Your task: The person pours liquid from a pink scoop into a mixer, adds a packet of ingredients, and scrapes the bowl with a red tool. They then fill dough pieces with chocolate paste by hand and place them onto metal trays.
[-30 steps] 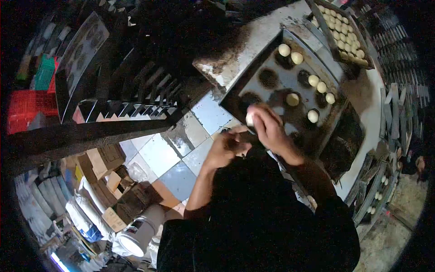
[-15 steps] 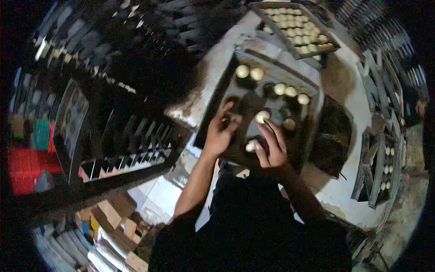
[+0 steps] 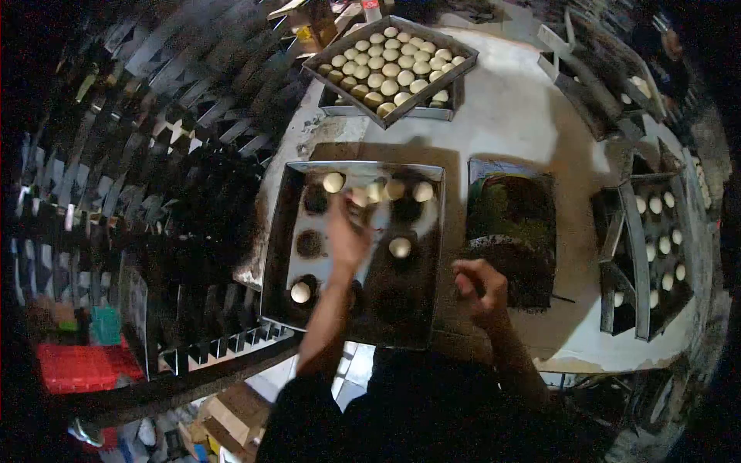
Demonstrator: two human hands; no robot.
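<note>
A dark metal tray (image 3: 439,231) lies in front of me with several pale round dough balls in it. One ball (image 3: 400,248) sits right of the middle, another (image 3: 301,292) at the lower left, and more stand in a row near the far edge. My left hand (image 3: 349,235) reaches over the tray to that row, its fingers at the balls and smeared by motion, so its hold is unclear. Outside the tray, off its right side, my right hand (image 3: 482,287) hangs with fingers curled together; whatever they may hold is hidden.
At the back, a tray (image 3: 421,98) full of dough balls rests on another tray. A dark patterned item (image 3: 511,231) lies on the table (image 3: 502,85) at the right. More trays (image 3: 644,258) stand beyond it. Dark racks (image 3: 193,255) and a red crate (image 3: 85,369) are at the left.
The view has turned, so the tray appears straighter. My right hand has left the tray for its right side. My left hand has moved to the far row of balls.
</note>
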